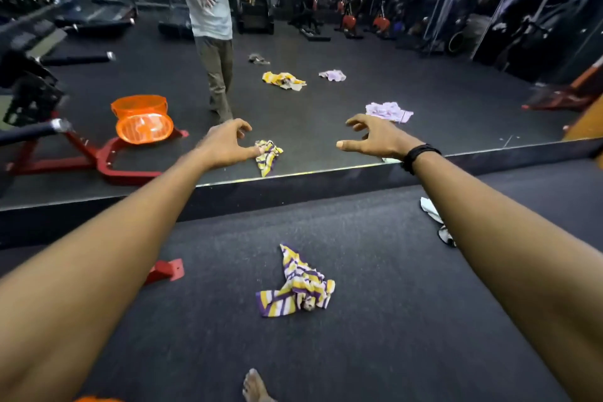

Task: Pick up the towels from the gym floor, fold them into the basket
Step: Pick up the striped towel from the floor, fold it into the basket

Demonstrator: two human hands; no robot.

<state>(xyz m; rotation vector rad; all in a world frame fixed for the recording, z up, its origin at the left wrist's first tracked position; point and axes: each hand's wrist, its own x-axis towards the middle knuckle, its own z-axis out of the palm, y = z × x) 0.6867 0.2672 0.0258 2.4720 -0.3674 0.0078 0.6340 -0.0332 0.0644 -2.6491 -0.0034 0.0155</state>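
A crumpled purple, yellow and white striped towel (295,290) lies on the dark gym floor below and between my outstretched arms. A white and dark towel (435,217) lies to the right, partly hidden by my right forearm. My left hand (225,145) and my right hand (375,139) reach forward at arm's length with fingers spread, holding nothing, well above the striped towel. A wall mirror ahead reflects an orange basket (142,121) and several more towels, among them a yellow one (284,80) and a lilac one (388,112). An orange edge (98,398) shows at the bottom left.
The mirror's base ledge (293,186) runs across the floor ahead. A red machine foot (164,271) sticks out on the left. The mirror shows my own reflection (208,10), red-framed gym machines and treadmills. My bare foot (256,387) is at the bottom edge.
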